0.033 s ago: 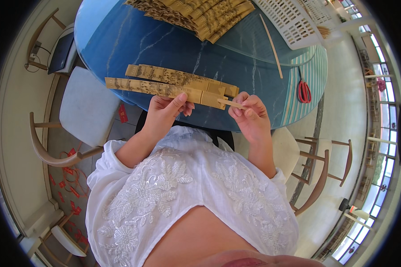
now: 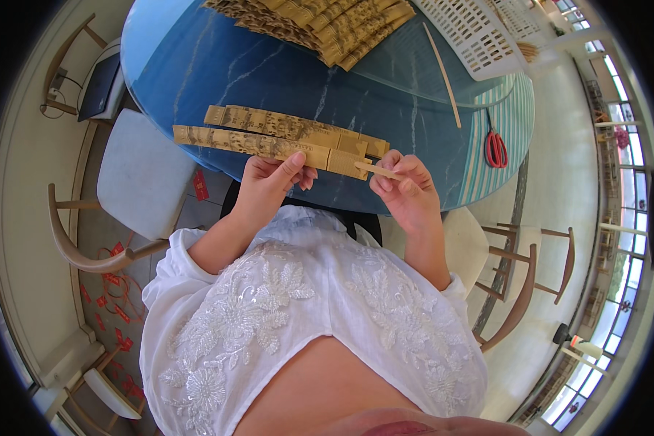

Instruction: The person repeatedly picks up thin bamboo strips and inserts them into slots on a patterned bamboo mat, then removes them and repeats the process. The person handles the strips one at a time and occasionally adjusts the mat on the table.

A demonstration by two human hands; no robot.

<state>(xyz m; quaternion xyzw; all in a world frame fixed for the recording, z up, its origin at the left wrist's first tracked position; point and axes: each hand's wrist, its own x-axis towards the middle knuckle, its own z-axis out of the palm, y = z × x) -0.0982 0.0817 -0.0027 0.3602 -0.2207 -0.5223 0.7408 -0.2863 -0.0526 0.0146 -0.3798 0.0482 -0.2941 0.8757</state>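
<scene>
My left hand (image 2: 270, 182) is closed on a long, narrow tan paper strip (image 2: 247, 144) printed with dark patterns, thumb on top. The strip lies level above the near edge of the table. My right hand (image 2: 408, 182) pinches a thin, flat, pale wooden stick (image 2: 376, 171) between thumb and fingers. The stick's left tip overlaps the right end of the strip; whether it lies on the paper or within it I cannot tell. Just beyond, a similar printed strip (image 2: 280, 125) rests on the blue table, partly covered by the held one.
A pile of printed tan strips (image 2: 320, 25) sits at the far side of the blue marbled table (image 2: 218, 80). Another thin stick (image 2: 443, 76) lies near a white perforated basket (image 2: 469, 36). Red-handled scissors (image 2: 495, 149) rest on striped cloth at right. Chairs (image 2: 142, 171) flank the table.
My right hand and the wooden stick have shifted very slightly left toward the strip. The held strip's left end has moved a hair to the right.
</scene>
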